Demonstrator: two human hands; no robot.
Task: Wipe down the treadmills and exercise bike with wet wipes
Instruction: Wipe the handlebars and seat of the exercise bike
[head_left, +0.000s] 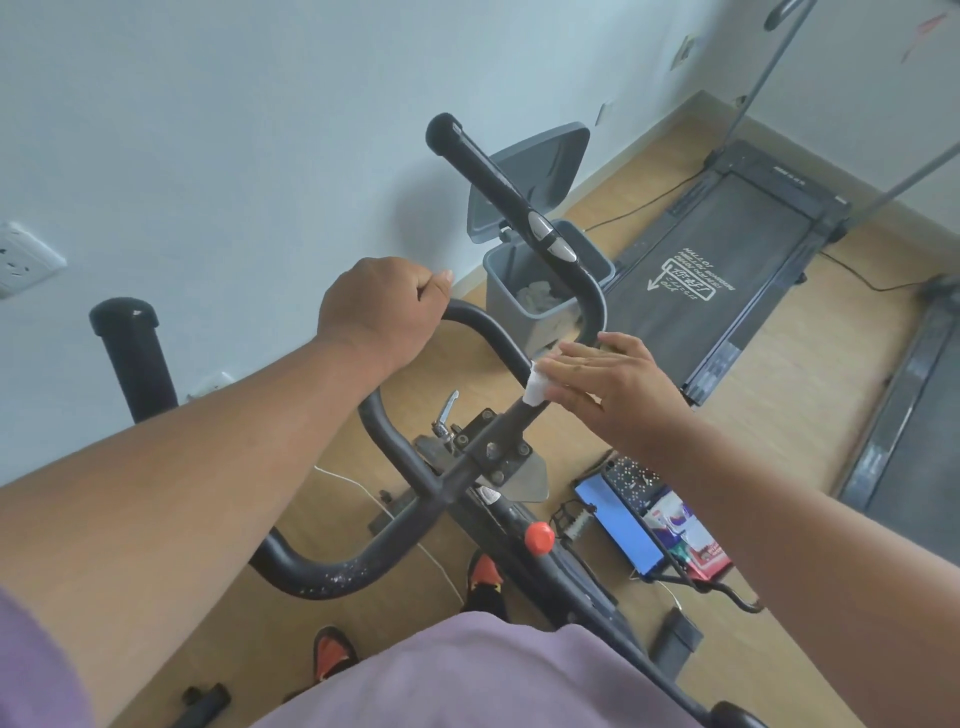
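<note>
At the far left a white wall socket sits on the pale, smooth wall, and beside it a black foam-capped grip of the exercise bike stands upright. Your left hand is curled tight around the curved black tube of the handlebar, thumb on top. The metal tube is round and matte, speckled with pale flecks on its lower left bend. Two orange-and-black shoes show on the wooden floor beneath the frame, and a single red round knob sits on the bike's stem.

Just right of centre, your right hand lies with fingers straight and together, pressing one folded white wet wipe against the handlebar's centre bar; the wipe wraps partly around the tube. Behind it, one grey plastic bin stands with its lid up, crumpled pale wipes inside.

To the right, two treadmills lie flat on the floor: one treadmill has a dark textured belt printed with white lettering, and the second treadmill is cut off by the frame edge. Near your right forearm, a blue packet lies on the floor beside other colourful packets.
</note>
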